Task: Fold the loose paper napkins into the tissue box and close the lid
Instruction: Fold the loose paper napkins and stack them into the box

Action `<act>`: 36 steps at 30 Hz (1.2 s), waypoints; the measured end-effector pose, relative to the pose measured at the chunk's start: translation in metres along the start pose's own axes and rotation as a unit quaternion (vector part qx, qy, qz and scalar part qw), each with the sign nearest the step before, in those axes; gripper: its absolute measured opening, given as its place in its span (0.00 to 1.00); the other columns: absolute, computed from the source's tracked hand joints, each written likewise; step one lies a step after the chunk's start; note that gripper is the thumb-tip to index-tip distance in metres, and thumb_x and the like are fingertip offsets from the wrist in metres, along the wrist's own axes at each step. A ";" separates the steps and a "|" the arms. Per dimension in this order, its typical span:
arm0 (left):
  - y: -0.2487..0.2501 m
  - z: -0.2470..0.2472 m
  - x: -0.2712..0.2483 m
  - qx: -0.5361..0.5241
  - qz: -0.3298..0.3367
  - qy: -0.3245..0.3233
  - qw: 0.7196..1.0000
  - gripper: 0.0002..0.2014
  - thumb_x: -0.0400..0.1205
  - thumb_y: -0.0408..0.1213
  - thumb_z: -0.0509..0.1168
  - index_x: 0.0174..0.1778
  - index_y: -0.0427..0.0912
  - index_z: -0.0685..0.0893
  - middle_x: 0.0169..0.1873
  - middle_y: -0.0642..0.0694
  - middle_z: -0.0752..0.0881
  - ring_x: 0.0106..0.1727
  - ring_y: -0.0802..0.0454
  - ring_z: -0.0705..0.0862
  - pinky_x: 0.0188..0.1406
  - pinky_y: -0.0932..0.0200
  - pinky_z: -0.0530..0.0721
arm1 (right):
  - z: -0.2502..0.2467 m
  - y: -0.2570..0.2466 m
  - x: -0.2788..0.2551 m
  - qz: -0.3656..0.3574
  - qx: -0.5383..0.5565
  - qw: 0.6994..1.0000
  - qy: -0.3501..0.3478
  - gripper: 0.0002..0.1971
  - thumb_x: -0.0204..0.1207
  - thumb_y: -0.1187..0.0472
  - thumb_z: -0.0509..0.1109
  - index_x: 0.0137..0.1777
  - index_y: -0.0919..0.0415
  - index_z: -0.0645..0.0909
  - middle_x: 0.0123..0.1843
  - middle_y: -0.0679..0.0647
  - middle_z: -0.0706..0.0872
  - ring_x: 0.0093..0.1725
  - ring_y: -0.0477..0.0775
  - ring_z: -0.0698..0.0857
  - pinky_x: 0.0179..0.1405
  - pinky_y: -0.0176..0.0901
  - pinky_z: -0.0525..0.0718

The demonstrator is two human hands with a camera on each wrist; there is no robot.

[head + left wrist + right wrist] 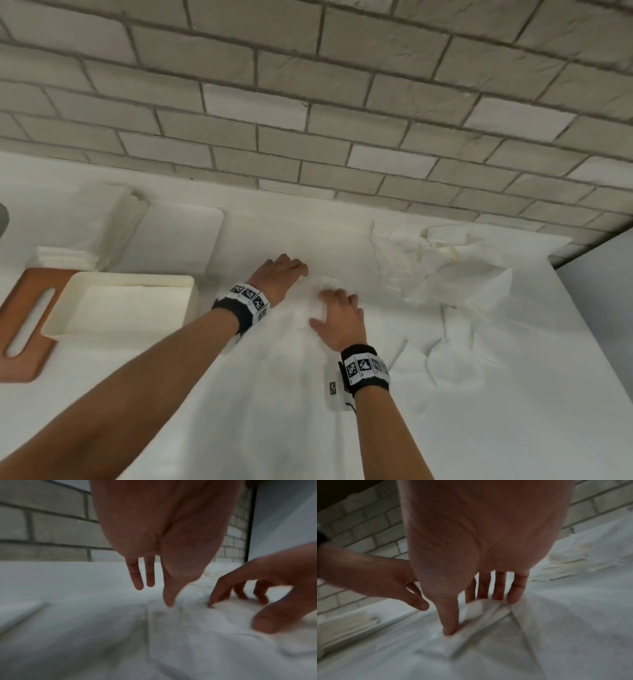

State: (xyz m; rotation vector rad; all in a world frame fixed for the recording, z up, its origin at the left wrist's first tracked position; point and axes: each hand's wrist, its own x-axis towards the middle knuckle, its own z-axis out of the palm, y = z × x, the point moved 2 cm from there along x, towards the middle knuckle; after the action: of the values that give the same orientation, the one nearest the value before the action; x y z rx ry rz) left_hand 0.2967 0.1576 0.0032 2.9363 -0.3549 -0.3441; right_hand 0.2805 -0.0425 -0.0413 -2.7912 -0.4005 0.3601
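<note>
A white napkin lies spread on the white counter, bunched up where my hands meet. My left hand rests at its far left edge with fingers straight and the thumb tip touching the paper. Just to the right, my right hand presses thumb and fingertips down on the napkin, and a ridge of paper rises between them. Neither hand grips it. The cream tissue box stands open at the left with flat napkins inside. Its wooden lid, with a slot, lies beside it.
A heap of loose napkins covers the counter's right part. Folded napkin stacks and a white board sit behind the box. A brick wall backs the counter, whose right edge runs close by.
</note>
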 end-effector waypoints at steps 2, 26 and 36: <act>-0.005 -0.006 0.019 0.063 0.019 -0.055 0.996 0.33 0.84 0.20 0.64 0.84 0.50 0.70 0.82 0.50 0.74 0.79 0.43 0.71 0.71 0.45 0.74 | -0.002 0.008 0.005 -0.033 -0.014 0.999 -0.019 0.28 0.81 0.44 0.76 0.78 0.49 0.76 0.78 0.52 0.79 0.75 0.63 0.73 0.71 0.60 0.77; 0.070 -0.087 -0.085 -0.554 -0.096 0.411 0.718 0.10 0.81 0.39 0.78 0.48 0.64 0.97 0.58 0.59 0.93 0.71 0.53 0.87 0.77 0.47 0.82 | -0.165 -0.028 -0.065 -0.094 0.599 0.782 0.142 0.09 0.80 0.57 0.83 0.59 0.55 0.93 0.76 0.49 0.86 0.78 0.50 0.84 0.79 0.54 0.80; 0.080 -0.071 -0.094 -0.638 -0.092 0.305 0.701 0.19 0.94 0.53 0.61 0.60 0.46 0.94 0.58 0.44 0.94 0.65 0.41 0.91 0.72 0.32 0.84 | -0.155 -0.050 -0.051 -0.036 0.682 0.716 0.143 0.06 0.85 0.62 0.78 0.59 0.59 0.92 0.48 0.57 0.94 0.53 0.54 0.92 0.57 0.43 0.89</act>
State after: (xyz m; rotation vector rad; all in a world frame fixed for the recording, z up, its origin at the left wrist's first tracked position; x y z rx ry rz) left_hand 0.2085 0.1139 0.1059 1.5149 0.2341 0.3007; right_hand 0.2654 -0.0519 0.1290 -1.3045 -0.0598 0.0882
